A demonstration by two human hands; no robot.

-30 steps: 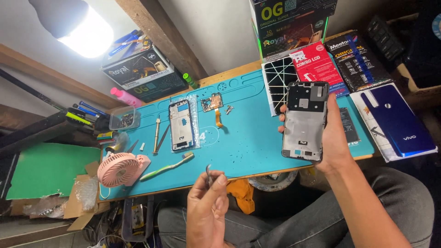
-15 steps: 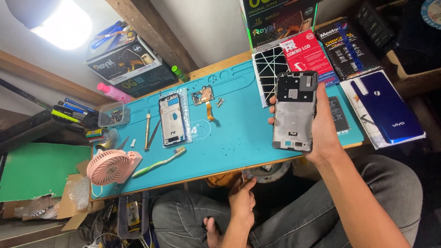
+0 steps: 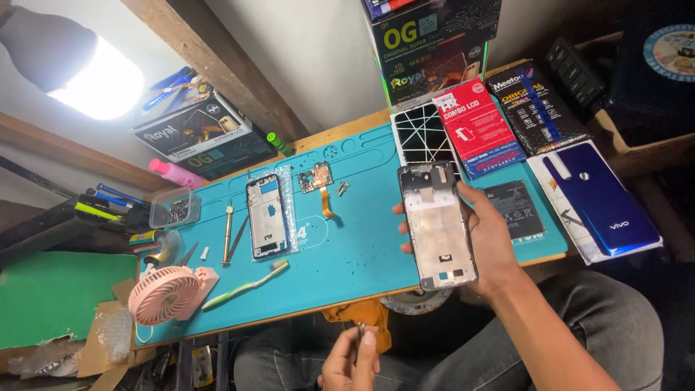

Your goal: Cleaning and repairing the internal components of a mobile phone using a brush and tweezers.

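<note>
right hand (image 3: 486,239): wrapped around a phone frame (image 3: 438,224), holding it up flat over the near edge of the blue mat (image 3: 347,253).
phone frame: grey, long and thin, with its bare inside facing up.
left hand (image 3: 351,360): low down, in front of the bench (image 3: 340,137), over the lap. Its fingers pinch a small thin tool (image 3: 360,331) that sticks up. I cannot tell what kind of tool it is.
on the mat: a second phone frame (image 3: 263,216), a small circuit board (image 3: 316,177), a green toothbrush (image 3: 246,286) and a thin screwdriver (image 3: 228,232).
left end: a pink fan (image 3: 165,293), lying near the toothbrush.
right side: a black battery (image 3: 517,208) just beside the right hand, and a shiny blue back cover (image 3: 601,199) farther right.
</note>
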